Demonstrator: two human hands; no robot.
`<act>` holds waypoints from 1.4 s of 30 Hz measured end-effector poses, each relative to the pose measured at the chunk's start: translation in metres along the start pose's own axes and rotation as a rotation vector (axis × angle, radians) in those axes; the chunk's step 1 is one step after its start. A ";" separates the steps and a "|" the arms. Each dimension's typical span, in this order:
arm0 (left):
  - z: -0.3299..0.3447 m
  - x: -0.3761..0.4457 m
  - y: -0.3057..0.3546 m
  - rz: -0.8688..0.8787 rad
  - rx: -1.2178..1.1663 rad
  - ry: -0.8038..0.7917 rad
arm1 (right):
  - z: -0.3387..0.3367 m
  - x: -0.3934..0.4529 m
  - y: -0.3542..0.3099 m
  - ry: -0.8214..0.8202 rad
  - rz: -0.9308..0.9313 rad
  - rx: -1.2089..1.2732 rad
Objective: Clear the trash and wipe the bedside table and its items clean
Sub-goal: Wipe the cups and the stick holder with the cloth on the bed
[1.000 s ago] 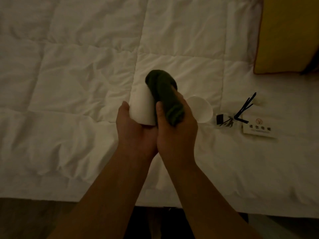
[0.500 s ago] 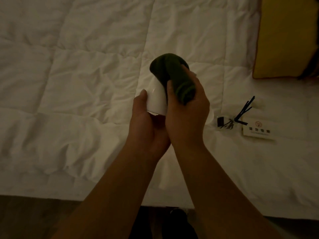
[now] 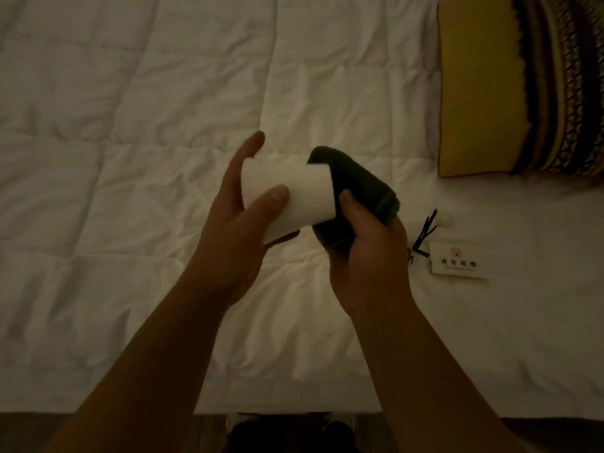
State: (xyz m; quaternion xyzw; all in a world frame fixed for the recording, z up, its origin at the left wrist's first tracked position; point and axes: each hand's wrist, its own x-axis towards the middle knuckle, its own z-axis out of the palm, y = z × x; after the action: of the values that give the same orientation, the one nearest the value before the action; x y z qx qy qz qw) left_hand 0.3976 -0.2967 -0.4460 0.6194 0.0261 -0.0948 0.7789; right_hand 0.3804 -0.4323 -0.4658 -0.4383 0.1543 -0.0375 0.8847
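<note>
The task looks mid-way, by my judgement: one item is being wiped over the bed [image 3: 130, 158], and no desk is in view. The left hand [image 3: 235, 230] is wrapped around a white cup [image 3: 294, 197] lying sideways; the right hand [image 3: 366, 253] is closed on a dark green cloth [image 3: 356, 191] pressed to its end at 3 o'clock. Whether anything is inside the cup cannot be told. A small card [image 3: 456, 261] and black sticks [image 3: 425, 232] lie at 3 o'clock, apparently unwiped.
</note>
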 end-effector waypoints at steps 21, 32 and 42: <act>0.017 -0.006 -0.007 0.218 0.542 -0.032 | 0.011 0.021 -0.031 0.086 0.052 -0.202; 0.032 0.003 -0.018 -0.273 -0.747 0.351 | 0.017 0.008 -0.006 0.241 -0.254 -0.369; 0.045 0.016 -0.023 -0.401 -0.710 0.217 | 0.010 -0.005 0.015 0.267 -0.184 -0.325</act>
State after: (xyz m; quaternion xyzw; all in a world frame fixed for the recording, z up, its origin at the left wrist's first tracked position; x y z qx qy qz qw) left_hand 0.4056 -0.3475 -0.4602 0.3017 0.2588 -0.1638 0.9029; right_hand 0.3774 -0.4145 -0.4704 -0.5785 0.2335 -0.1502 0.7670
